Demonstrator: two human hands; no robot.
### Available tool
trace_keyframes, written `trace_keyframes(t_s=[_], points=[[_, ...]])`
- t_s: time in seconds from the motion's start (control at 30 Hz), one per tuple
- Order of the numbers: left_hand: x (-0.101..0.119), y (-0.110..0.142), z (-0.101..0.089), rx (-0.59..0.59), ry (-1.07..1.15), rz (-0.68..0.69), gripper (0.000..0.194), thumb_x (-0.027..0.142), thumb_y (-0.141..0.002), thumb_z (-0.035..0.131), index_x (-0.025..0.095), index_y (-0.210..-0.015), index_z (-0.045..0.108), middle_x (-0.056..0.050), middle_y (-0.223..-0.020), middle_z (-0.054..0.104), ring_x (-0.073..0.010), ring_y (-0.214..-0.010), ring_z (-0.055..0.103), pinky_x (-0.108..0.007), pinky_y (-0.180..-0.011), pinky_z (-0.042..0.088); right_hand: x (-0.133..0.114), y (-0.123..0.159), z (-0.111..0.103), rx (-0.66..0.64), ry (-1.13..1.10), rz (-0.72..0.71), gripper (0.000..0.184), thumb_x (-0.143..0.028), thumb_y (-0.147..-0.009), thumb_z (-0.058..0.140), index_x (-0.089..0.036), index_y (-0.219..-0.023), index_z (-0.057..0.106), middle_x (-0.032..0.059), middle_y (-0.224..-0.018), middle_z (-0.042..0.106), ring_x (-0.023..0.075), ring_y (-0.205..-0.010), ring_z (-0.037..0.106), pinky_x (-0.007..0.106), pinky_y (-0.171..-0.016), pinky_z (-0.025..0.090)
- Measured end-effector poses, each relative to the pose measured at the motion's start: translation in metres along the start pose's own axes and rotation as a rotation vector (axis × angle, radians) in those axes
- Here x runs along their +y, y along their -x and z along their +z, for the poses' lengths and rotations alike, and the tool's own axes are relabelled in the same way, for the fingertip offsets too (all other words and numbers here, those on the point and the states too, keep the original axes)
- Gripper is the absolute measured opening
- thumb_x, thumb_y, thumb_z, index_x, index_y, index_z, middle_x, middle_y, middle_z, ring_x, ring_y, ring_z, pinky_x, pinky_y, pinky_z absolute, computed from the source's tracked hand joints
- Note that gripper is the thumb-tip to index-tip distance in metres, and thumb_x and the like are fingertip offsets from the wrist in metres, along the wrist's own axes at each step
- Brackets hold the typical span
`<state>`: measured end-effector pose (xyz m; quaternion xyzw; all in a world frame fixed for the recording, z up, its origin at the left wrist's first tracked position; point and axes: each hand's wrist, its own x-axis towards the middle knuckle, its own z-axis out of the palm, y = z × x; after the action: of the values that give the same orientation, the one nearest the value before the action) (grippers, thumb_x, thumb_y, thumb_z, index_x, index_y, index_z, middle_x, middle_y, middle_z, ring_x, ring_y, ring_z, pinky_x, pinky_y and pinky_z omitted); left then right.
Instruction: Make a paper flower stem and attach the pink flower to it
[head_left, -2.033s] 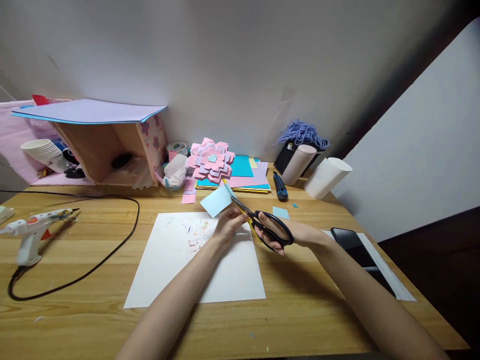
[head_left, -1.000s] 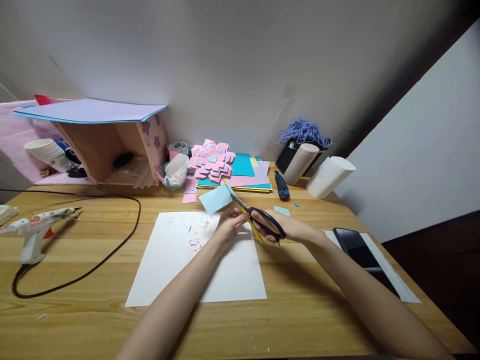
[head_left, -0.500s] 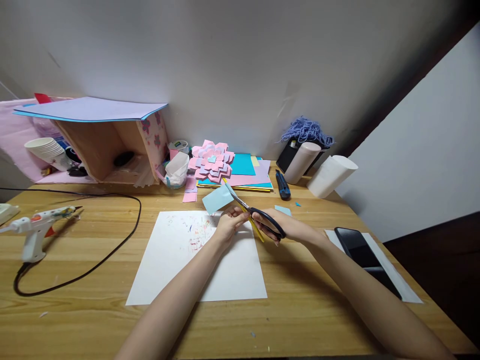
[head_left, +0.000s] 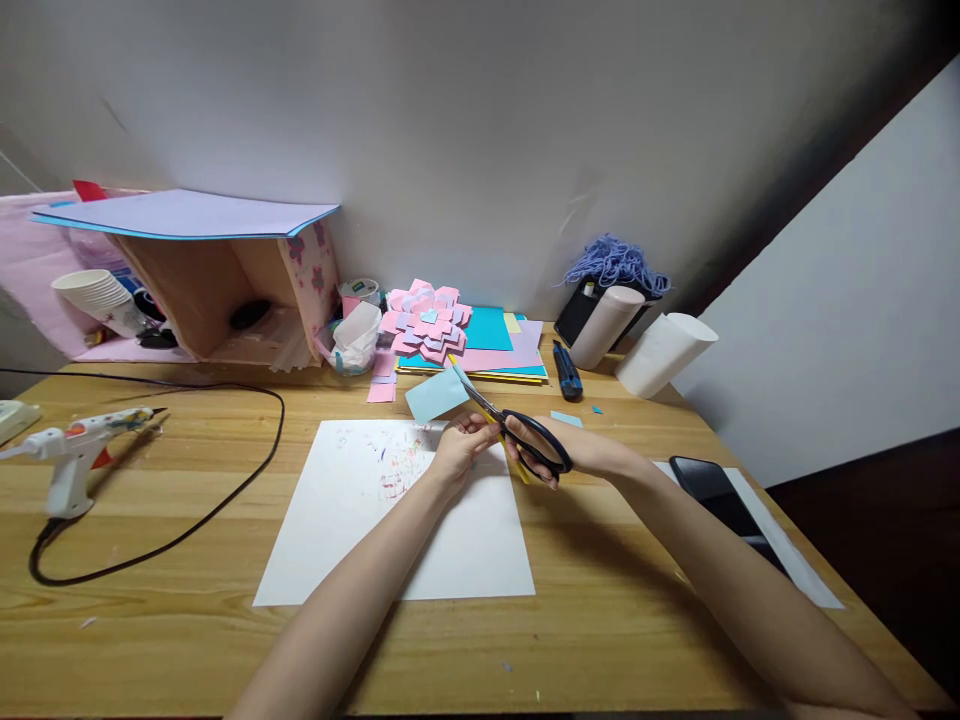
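My left hand (head_left: 461,448) pinches a pale blue piece of paper (head_left: 437,396) just above the white sheet. Black-handled scissors (head_left: 534,441) are in my right hand (head_left: 559,443), fingers through the loops. Their blades lie at the right edge of the blue paper, pointing away and to the left. A narrow yellow strip (head_left: 520,466) runs under the scissors and my fingers; its far end shows near the blade tips. Which hand bears the strip, I cannot tell. Beneath my hands is the white sheet (head_left: 330,540), with coloured marks near its far edge.
On the left lie a glue gun (head_left: 73,465) and its black cord. An open box (head_left: 304,290), a pink paper flower (head_left: 427,318) and stacked coloured paper (head_left: 487,328) line the back. A utility knife (head_left: 567,372) and white roll (head_left: 666,355) stand right, with a phone (head_left: 712,490) nearer.
The scissors' handles have spread and turned slightly, covering more of the yellow strip. My left hand and the blue paper have hardly moved. The whole view has shifted a little.
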<state>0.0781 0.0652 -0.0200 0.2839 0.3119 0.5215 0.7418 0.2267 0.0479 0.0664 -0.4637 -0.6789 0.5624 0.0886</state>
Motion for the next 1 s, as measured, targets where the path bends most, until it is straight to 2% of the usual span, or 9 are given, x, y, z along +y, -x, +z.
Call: trace_keyframes(t_s=[0.33, 0.6, 0.73, 0.83, 1.0], points=[[0.003, 0.001, 0.001, 0.006, -0.014, -0.034, 0.037, 0.027, -0.043, 0.085, 0.012, -0.062, 0.058, 0.000, -0.063, 0.063, -0.0099, -0.061, 0.059, -0.027, -0.073, 0.046, 0.004, -0.001, 0.001, 0.058, -0.005, -0.074, 0.055, -0.069, -0.080, 0.033, -0.018, -0.059, 0.041, -0.0048, -0.037, 0.043, 0.0079, -0.031, 0.041, 0.020, -0.034, 0.035], [0.001, 0.001, 0.000, 0.002, -0.001, -0.027, 0.037, 0.027, -0.043, 0.085, 0.012, -0.061, 0.057, 0.001, -0.059, 0.060, -0.0095, -0.060, 0.058, -0.028, -0.076, 0.045, -0.002, 0.000, -0.001, 0.002, -0.009, -0.029, 0.054, -0.068, -0.082, 0.028, -0.018, -0.068, 0.042, -0.0044, -0.041, 0.046, 0.0078, -0.034, 0.043, 0.019, -0.037, 0.035], [0.003, 0.001, 0.000, -0.006, 0.009, -0.022, 0.038, 0.027, -0.042, 0.086, 0.012, -0.061, 0.057, 0.002, -0.062, 0.060, -0.0110, -0.065, 0.059, -0.028, -0.075, 0.046, -0.003, -0.002, -0.002, -0.017, -0.107, 0.025, 0.055, -0.070, -0.081, 0.027, -0.018, -0.073, 0.044, -0.0056, -0.040, 0.043, 0.0084, -0.034, 0.041, 0.021, -0.037, 0.037], [0.003, 0.000, 0.000, -0.038, 0.020, -0.017, 0.037, 0.027, -0.043, 0.085, 0.013, -0.060, 0.056, 0.001, -0.063, 0.060, -0.0115, -0.066, 0.059, -0.029, -0.077, 0.046, -0.002, -0.001, -0.004, -0.050, -0.176, 0.021, 0.056, -0.071, -0.080, 0.027, -0.018, -0.075, 0.044, -0.0061, -0.041, 0.042, 0.0085, -0.034, 0.041, 0.021, -0.037, 0.037], [-0.003, -0.001, -0.004, -0.139, 0.062, -0.004, 0.032, 0.026, -0.049, 0.084, 0.014, -0.061, 0.057, -0.001, -0.070, 0.065, -0.0127, -0.070, 0.061, -0.029, -0.078, 0.046, -0.004, 0.003, -0.010, -0.133, -0.241, -0.078, 0.058, -0.068, -0.083, 0.022, -0.017, -0.073, 0.046, -0.0068, -0.041, 0.038, 0.0060, -0.034, 0.036, 0.017, -0.036, 0.030]])
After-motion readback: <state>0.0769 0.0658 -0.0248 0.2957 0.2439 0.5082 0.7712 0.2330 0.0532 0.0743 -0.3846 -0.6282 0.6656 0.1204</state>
